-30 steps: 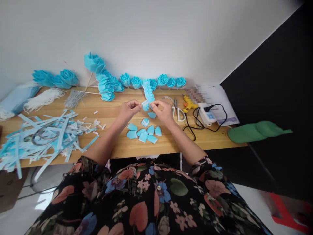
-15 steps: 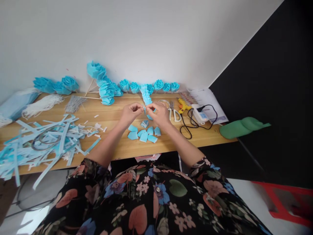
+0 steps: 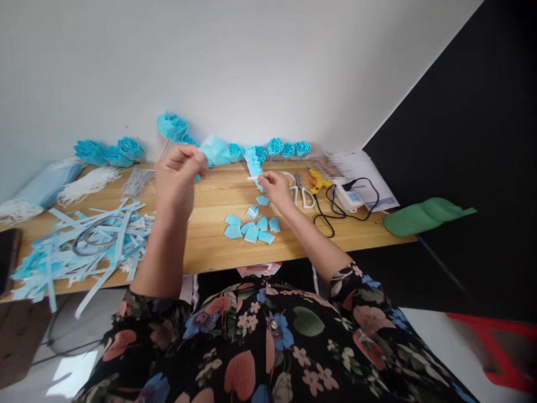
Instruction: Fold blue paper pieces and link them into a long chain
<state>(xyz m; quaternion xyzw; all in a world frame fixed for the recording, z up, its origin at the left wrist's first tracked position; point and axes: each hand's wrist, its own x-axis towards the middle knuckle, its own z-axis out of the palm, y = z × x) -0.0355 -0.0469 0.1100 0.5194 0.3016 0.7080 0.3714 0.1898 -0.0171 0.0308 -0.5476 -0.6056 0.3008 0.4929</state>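
Observation:
My left hand (image 3: 178, 178) is raised above the wooden table (image 3: 213, 246), fingers pinched on a light blue paper piece (image 3: 215, 150) that sticks out to its right. My right hand (image 3: 276, 190) stays low over the table, pinching a small white and blue strip (image 3: 254, 178) at its fingertips. Below it lie several cut blue paper petals (image 3: 250, 226). A folded blue paper chain (image 3: 253, 161) runs back from the right hand toward the wall.
Blue paper roses (image 3: 287, 149) line the wall, more roses (image 3: 109, 151) at left. A heap of blue and white paper strips (image 3: 79, 243) covers the table's left. Scissors (image 3: 300, 192), a yellow glue gun (image 3: 318, 180), a white power box (image 3: 349, 197) with black cord and a green cloth (image 3: 423, 216) lie right.
My left hand has left the right hand, rising up and to the left with a blue paper piece. The right hand stays near the same spot with its small strip.

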